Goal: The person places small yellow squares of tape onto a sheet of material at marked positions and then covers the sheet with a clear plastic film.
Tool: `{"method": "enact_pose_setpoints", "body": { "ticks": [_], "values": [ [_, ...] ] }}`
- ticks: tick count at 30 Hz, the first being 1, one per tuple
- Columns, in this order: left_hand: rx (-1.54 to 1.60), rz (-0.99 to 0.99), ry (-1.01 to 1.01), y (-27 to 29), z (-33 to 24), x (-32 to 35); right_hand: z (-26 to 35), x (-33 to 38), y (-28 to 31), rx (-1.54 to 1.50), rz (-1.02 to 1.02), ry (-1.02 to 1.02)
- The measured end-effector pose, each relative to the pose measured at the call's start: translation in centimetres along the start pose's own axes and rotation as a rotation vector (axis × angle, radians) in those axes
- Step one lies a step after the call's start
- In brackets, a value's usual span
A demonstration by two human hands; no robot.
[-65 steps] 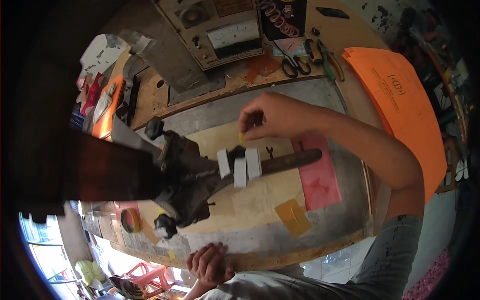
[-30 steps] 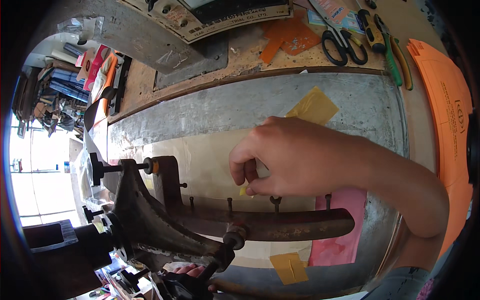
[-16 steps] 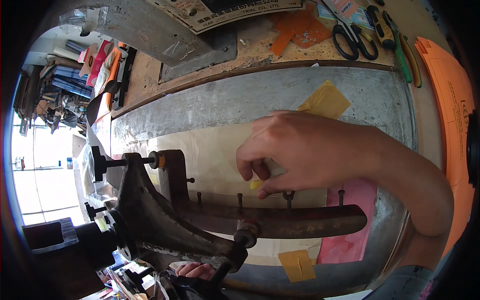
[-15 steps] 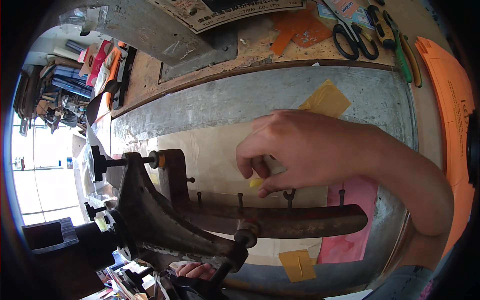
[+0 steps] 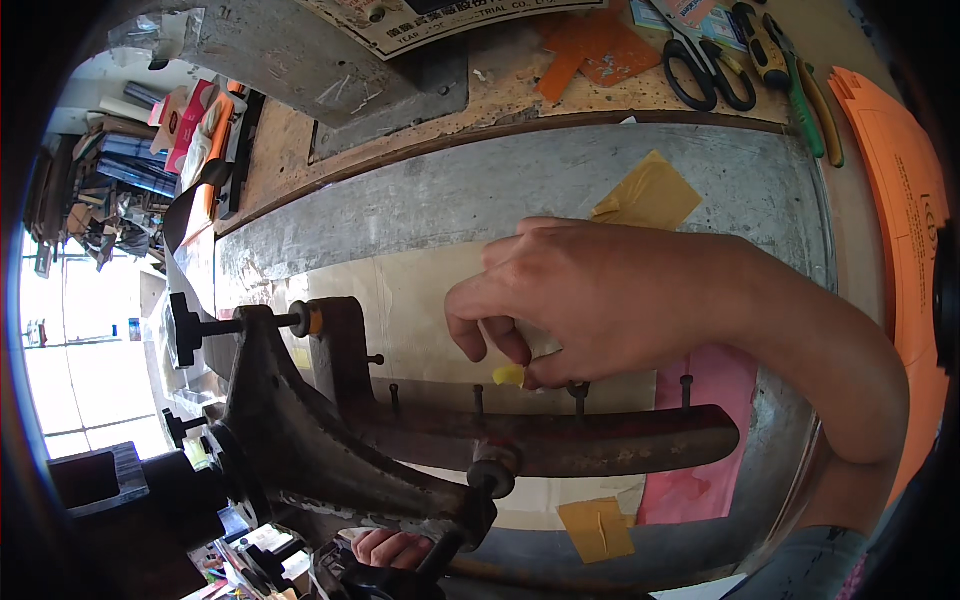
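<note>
My right hand [image 5: 610, 300] reaches in from the right over the flat bed, its fingers curled. At its thumb tip is a small bright yellow piece [image 5: 508, 375]; the curled fingers partly hide the grip. Just below it runs a dark metal bar [image 5: 560, 440] with several upright bolts. The bar is attached to a heavy cast bracket [image 5: 330, 420] with black screw knobs. My left hand [image 5: 392, 548] shows only as bent fingers under the bracket, beside a black part. What it grips is hidden.
The grey metal bed [image 5: 400, 190] carries beige sheeting, a pink sheet [image 5: 690, 480] and brown tape pieces [image 5: 597, 530]. Beyond lie scissors [image 5: 705, 75], pliers [image 5: 808, 110] and orange scraps [image 5: 610, 55]. Orange sheets [image 5: 880, 200] are at the right. A grey machine arm [image 5: 290, 70] stands at the back left.
My right hand has shifted slightly left, its index finger farther from the thumb. The yellow piece sits slightly lower and more exposed. My left fingers stay under the bracket.
</note>
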State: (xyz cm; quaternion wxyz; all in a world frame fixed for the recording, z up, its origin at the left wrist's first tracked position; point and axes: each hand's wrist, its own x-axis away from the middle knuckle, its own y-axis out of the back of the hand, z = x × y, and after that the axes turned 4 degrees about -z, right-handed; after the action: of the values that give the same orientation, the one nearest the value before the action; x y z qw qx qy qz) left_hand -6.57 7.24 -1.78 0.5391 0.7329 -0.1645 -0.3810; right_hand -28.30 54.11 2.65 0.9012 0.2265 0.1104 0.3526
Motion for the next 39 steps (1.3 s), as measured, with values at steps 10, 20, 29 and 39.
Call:
{"method": "enact_pose_setpoints", "body": {
  "ticks": [10,20,29,39],
  "values": [
    [-0.015,0.078,0.043,0.7,-0.4,-0.6,0.3,0.2,-0.1,0.123,-0.009,0.066],
    [-0.015,-0.055,0.045,-0.3,-0.2,-0.3,-0.3,0.1,0.0,0.088,0.031,0.109],
    [-0.004,-0.049,0.047,-0.2,-0.3,-0.5,-0.4,0.0,-0.3,0.088,0.031,0.079],
    [-0.002,-0.045,-0.019,-0.6,0.3,0.4,-0.2,0.0,0.1,0.094,0.088,0.042]
  ]
}}
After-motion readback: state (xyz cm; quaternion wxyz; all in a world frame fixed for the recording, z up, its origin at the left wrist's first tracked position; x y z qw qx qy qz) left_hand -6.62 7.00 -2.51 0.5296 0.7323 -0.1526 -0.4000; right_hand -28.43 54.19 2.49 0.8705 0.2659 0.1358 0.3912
